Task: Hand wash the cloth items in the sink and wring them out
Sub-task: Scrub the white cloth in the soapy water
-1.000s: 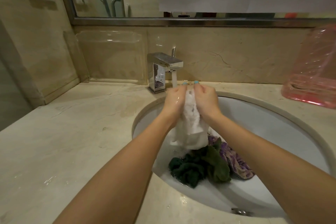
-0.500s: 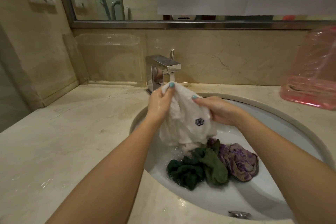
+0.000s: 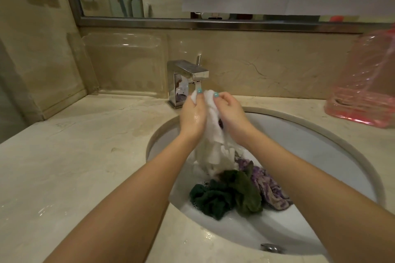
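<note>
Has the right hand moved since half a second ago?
Yes. The right hand moved left toward the faucet, bunching the white cloth against the left hand.

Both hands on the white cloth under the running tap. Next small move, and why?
Probably rub the hands against each other to scrub the bunched fold. The left hand and right hand both grip the white cloth directly under the stream from the faucet, its soaked tail hanging into the sink, so wringing seems premature.

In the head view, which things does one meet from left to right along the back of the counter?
Clear tray → faucet → pink container.
</note>
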